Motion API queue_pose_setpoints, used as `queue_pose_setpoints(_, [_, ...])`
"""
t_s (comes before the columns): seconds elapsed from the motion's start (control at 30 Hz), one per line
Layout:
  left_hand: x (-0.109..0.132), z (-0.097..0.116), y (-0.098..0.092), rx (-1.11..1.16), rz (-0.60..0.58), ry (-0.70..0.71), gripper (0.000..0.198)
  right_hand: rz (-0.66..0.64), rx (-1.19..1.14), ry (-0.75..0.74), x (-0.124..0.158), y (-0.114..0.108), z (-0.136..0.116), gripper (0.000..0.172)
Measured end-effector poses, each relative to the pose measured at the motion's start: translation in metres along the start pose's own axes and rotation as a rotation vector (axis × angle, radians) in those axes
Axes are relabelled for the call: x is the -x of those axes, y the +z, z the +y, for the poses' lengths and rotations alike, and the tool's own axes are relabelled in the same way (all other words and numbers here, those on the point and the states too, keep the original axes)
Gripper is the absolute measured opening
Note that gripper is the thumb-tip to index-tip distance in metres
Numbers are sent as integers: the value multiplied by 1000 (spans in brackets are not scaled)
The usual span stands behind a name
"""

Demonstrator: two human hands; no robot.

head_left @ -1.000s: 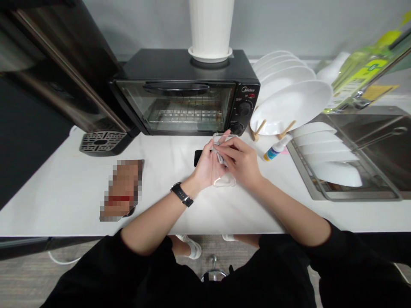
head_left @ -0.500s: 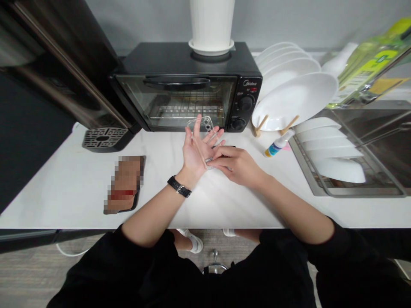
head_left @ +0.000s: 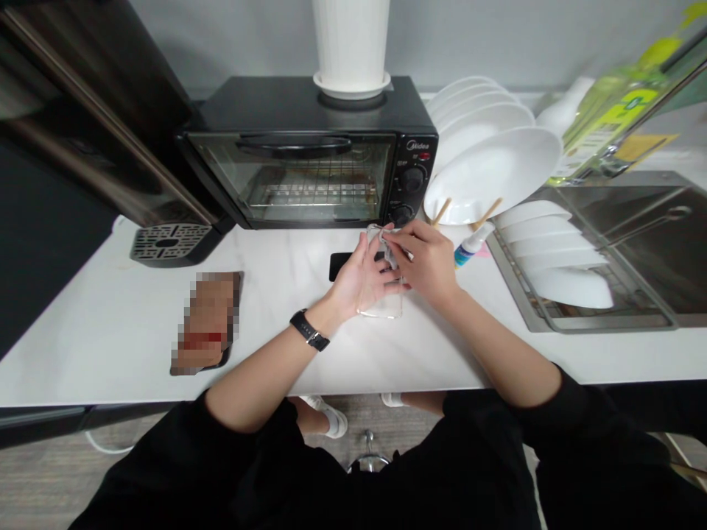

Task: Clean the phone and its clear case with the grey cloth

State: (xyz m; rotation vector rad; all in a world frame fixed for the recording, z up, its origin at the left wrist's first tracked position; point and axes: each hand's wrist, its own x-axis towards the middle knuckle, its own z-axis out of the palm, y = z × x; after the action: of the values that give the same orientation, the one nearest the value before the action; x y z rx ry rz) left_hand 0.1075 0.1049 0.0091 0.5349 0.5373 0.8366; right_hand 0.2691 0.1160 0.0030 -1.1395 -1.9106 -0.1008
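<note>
A clear phone case (head_left: 381,315) rests across the palm and fingers of my left hand (head_left: 356,278), which is turned up and grips it by the edges. Over its upper end, my right hand (head_left: 428,258) pinches a small crumpled grey-white cloth (head_left: 389,256) against the case. The fingertips of both hands partly hide the case. Beneath and behind my left hand lies a flat black object (head_left: 339,266), partly covered. A small spray bottle (head_left: 472,246) stands just past my right hand.
A phone (head_left: 207,324) with a blurred screen lies on the white counter (head_left: 110,331) at left. Behind the hands stands a black toaster oven (head_left: 309,110) bearing a white pot (head_left: 350,44). Racked plates (head_left: 497,169) and a sink (head_left: 641,294) with dishes are at right.
Both hands have shifted slightly right. The case is tilted differently, and my right hand has gone from its lower end to its upper end. The black object behind shows more.
</note>
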Motion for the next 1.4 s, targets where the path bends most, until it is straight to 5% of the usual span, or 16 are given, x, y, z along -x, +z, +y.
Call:
queue_pose_setpoints(0.33, [-5, -11, -3, 13, 11, -66, 60, 48, -329, 153, 5, 9, -17, 16])
queue_pose_setpoints(0.73, [10, 28, -5, 51, 70, 331, 67, -261, -355, -342, 11, 6, -36, 23])
queue_pose_setpoints(1.0, [8, 30, -7, 34, 116, 344, 69, -406, -230, -237, 5, -6, -17, 19])
queue_pose_setpoints(1.4, [3, 1, -2, -77, -7, -20, 67, 5, -20, 58, 3, 1, 2, 17])
